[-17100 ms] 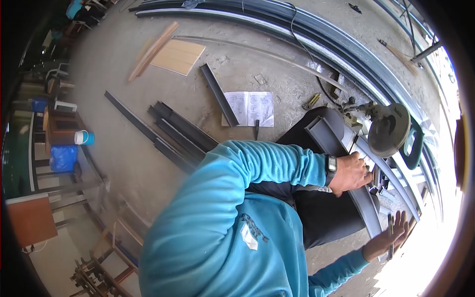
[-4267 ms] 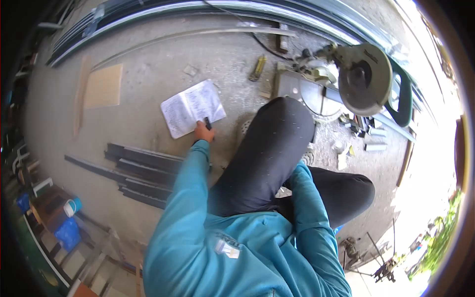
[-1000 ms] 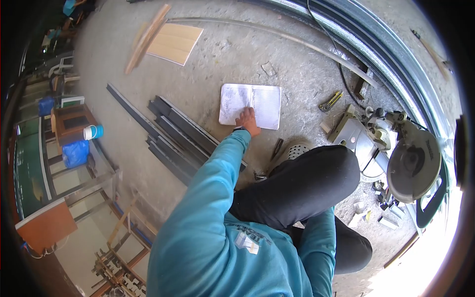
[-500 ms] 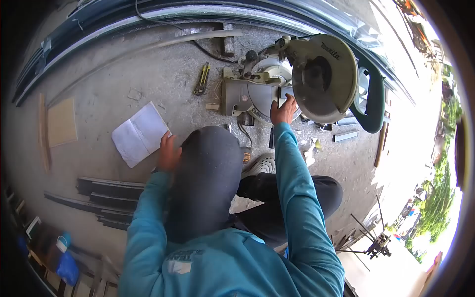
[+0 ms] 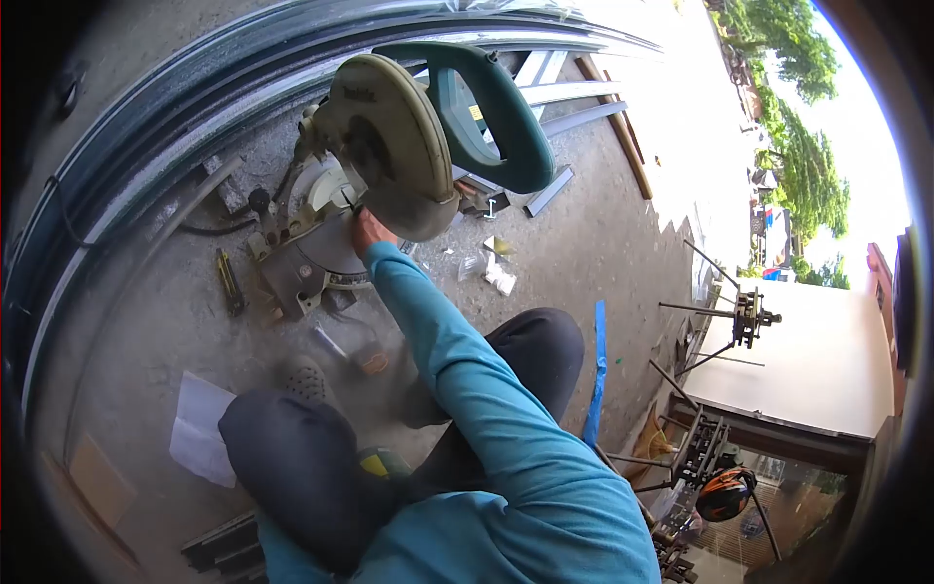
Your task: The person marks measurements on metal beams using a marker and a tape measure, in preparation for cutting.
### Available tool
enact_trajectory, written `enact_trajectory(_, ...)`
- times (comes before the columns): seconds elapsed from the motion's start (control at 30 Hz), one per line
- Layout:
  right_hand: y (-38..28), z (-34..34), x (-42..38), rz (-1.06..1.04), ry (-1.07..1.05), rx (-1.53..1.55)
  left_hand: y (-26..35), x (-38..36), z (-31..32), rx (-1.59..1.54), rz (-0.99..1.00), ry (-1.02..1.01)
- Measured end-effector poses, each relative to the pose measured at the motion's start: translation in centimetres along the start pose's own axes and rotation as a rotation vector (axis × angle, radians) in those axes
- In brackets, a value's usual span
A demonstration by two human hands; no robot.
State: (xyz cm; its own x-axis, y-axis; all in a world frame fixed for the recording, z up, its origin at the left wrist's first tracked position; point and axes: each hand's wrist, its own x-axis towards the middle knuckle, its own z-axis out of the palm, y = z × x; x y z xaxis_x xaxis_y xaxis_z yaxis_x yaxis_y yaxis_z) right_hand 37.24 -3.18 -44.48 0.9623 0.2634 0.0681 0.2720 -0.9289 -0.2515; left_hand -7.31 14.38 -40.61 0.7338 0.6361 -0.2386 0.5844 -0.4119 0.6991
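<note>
My right hand [image 5: 373,232] reaches to the table of a miter saw [image 5: 311,255], close against the round blade guard [image 5: 394,146]. Its fingers are bunched and partly covered by the guard. The end of a dark strip [image 5: 351,202] shows right at the fingertips. The saw's green handle [image 5: 525,136] stands up to the right of the guard. My left hand is out of sight; only its teal sleeve [image 5: 287,555] appears, low beside my knee.
A yellow utility knife [image 5: 230,280] lies left of the saw, and a white paper sheet [image 5: 199,428] nearer me. Long metal profiles [image 5: 126,195] run behind the saw. Short metal offcuts [image 5: 550,192] and a blue strip [image 5: 595,375] lie right. A tripod-like stand [image 5: 747,316] is farther right.
The view has swung to the right, so the saw appears farther left. My right hand has gone from spread fingers on the saw table to bunched beside the guard. My left hand has left view.
</note>
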Motion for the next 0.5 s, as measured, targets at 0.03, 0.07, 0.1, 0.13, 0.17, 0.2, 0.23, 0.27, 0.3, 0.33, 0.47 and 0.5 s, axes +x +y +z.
enact_trajectory(0.03,-1.6,-2.3,-1.2,-0.100,0.059,-0.067,0.1,-0.1,-0.1,-0.003,-0.009,0.009)
enact_trajectory(0.07,-3.9,-5.0,-2.4,-0.038,-0.081,0.003,0.3,0.0,-0.3,-0.003,-0.017,0.017)
enact_trajectory(0.1,-6.5,-7.8,-3.8,0.019,-0.226,0.076,0.6,-0.1,-0.5,-0.009,-0.023,0.025)
enact_trajectory(0.13,-8.6,-8.9,-5.8,0.075,-0.374,0.154,0.9,-0.1,-0.7,-0.008,-0.032,0.034)
enact_trajectory(0.17,-10.7,-8.1,-8.2,0.068,-0.391,0.190,1.3,0.1,-1.0,-0.015,-0.029,0.044)
enact_trajectory(0.2,-13.2,-7.3,-10.5,0.054,-0.405,0.224,2.0,0.2,-1.1,-0.024,-0.026,0.057)
enact_trajectory(0.23,-15.2,-6.6,-12.3,0.035,-0.427,0.257,2.6,0.3,-1.2,-0.034,-0.026,0.068)
enact_trajectory(0.27,-17.0,-6.7,-13.6,-0.072,-0.438,0.380,3.3,0.4,-1.3,-0.048,-0.025,0.085)
enact_trajectory(0.3,-18.9,-7.2,-15.4,-0.188,-0.465,0.513,4.4,0.5,-1.9,-0.057,-0.027,0.106)
enact_trajectory(0.33,-20.9,-7.7,-17.6,-0.310,-0.505,0.657,5.0,0.9,-2.3,-0.063,-0.019,0.125)
enact_trajectory(0.47,-21.3,-12.7,-18.3,-0.343,-0.680,0.928,9.1,2.8,-6.4,0.033,0.271,0.213)
enact_trajectory(0.5,-19.2,-12.2,-18.3,-0.327,-0.633,0.929,10.0,3.4,-7.6,0.046,0.365,0.172)
